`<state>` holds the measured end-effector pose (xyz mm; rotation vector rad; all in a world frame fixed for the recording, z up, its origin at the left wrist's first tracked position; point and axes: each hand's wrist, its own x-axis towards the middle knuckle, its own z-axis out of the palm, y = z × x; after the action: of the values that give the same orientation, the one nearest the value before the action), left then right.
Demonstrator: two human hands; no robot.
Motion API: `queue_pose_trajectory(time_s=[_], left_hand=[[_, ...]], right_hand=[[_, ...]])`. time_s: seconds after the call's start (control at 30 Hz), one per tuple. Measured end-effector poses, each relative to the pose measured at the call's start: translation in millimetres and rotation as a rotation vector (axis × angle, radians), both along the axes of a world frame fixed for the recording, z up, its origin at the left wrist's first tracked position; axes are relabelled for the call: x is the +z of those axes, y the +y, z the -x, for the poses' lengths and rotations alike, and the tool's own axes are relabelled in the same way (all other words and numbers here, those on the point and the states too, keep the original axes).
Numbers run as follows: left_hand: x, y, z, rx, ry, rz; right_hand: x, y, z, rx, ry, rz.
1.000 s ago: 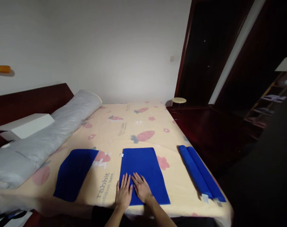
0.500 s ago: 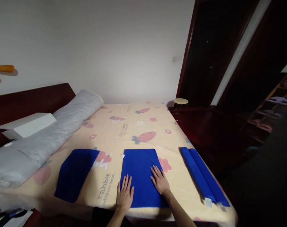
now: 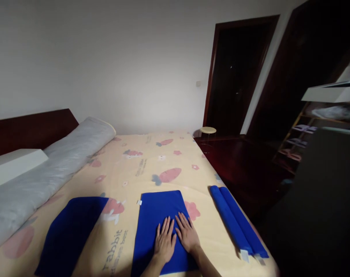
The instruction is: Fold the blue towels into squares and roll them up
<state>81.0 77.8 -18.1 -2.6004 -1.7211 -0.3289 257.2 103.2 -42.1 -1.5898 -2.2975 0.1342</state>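
A folded blue towel (image 3: pixel 160 204) with a small white tag lies flat on the bed. My left hand (image 3: pixel 164 240) rests palm down on its middle, fingers stretched out. Close beside it, my right hand (image 3: pixel 187 232) lies flat near the towel's right edge, fingers extended. Neither hand grips anything. To the right, two rolled blue towels (image 3: pixel 231 219) with white tags lie side by side along the bed's edge. Another blue cloth (image 3: pixel 73 231), partly in shadow, is spread at the left.
The bed (image 3: pixel 140 177) has a cream sheet with carrot and rabbit prints. A rolled grey quilt (image 3: pixel 71 150) and a white box (image 3: pixel 21 163) lie by the headboard (image 3: pixel 33 127). Beyond the bed stand a round stool (image 3: pixel 208 130) and, at right, a shelf rack (image 3: pixel 298 142).
My left hand has slid right, from the towel's left edge onto its middle, next to my right hand. The view has turned rightward and tilted up slightly.
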Motion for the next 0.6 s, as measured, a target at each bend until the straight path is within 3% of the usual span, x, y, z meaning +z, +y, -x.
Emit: queue_pose_trajectory(time_s=[0.17, 0.43, 0.6], left_hand=[[-6.0, 6, 11, 0.025, 0.019, 0.001], [6.1, 21, 83, 0.285, 0.071, 0.088], [6.0, 16, 97, 0.339, 0.068, 0.092]], right_hand=[[0.2, -1, -1, 0.004, 0.022, -0.004], [4.0, -3, 0, -0.008, 0.024, 0.018], [13.8, -5, 2, -0.018, 0.016, 0.094]])
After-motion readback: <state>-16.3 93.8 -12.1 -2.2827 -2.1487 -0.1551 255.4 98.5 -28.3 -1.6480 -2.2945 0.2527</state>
